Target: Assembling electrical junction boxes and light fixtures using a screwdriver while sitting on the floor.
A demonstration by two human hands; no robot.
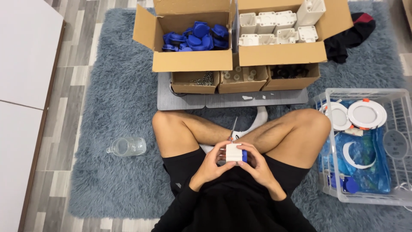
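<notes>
The rug (116, 99) is shaggy grey-blue cloth over matt wood-look floor planks (81, 51). Cardboard boxes (189, 60) are dull brown paperboard; one holds glossy blue plastic caps (197, 36), another smooth white plastic housings (274, 25). The bottle (127, 146) is clear plastic. The basket (365, 141) is translucent plastic.

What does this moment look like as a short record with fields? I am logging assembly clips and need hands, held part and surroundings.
posture: person seated cross-legged on a grey rug
left hand: grips the white block
right hand: grips the same block
held part: white block with a blue piece on its side
ahead: box of blue parts, box of white housings
right side: clear crate with round white lamps
left side: clear bottle
</notes>
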